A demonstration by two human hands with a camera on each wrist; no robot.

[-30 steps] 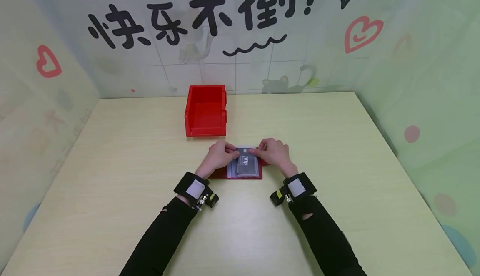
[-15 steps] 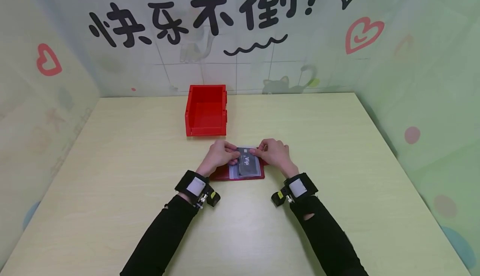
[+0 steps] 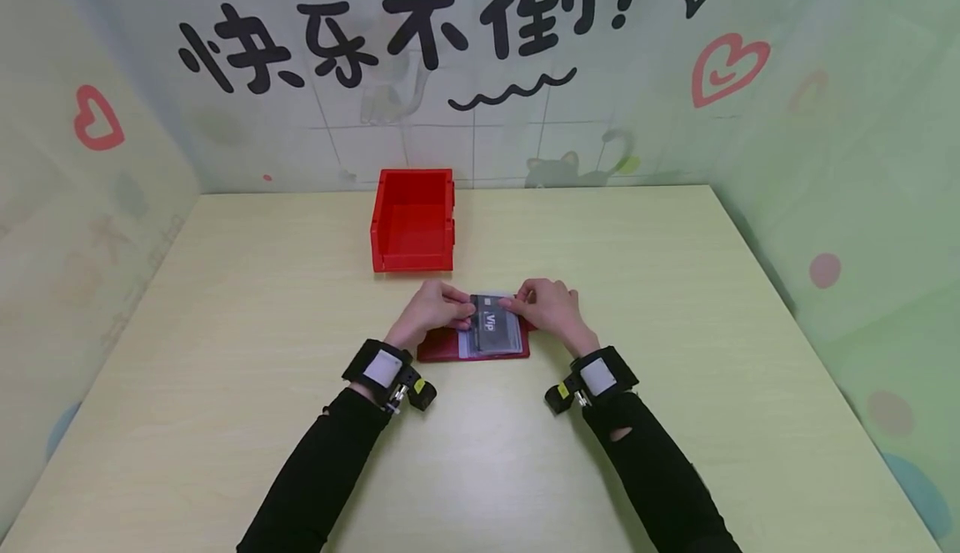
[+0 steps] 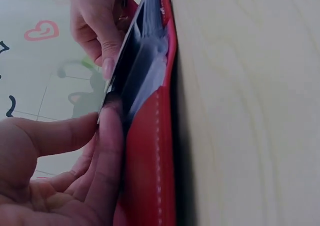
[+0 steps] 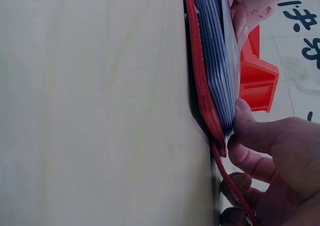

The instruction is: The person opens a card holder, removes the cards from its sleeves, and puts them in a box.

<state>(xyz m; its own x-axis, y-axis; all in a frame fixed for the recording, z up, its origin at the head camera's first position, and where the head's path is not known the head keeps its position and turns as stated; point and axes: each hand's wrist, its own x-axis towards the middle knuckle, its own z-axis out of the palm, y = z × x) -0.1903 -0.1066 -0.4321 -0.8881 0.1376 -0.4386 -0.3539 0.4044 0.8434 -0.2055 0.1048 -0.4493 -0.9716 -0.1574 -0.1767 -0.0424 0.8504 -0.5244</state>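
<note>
Card holder [image 3: 474, 343], red and lying open and flat on the desk [image 3: 675, 303], is seen right in front of the person, between the 2 hands. It is filled with clear plastic sleeves [image 5: 216, 60], stacked like pages. A dark card [image 3: 491, 321] with "Vip" on it is seen at the top sleeve, with its far end poking out toward the red bin [image 3: 412, 221]. The long side of the card is pointed away from the person, toward that bin. The left hand [image 3: 433, 309] is laid at the left edge of the holder, and the near corner of the card is pinched by its thumb and fingers [image 4: 107, 151]. The right hand [image 3: 546, 306] is laid at the right edge, and the top sleeve and the card's far corner are pinched by its curled fingers. Both hands are about as near to the card as each other, 1 on each side. The red bin is set just behind the holder, a little to the left, not touching it.
</note>
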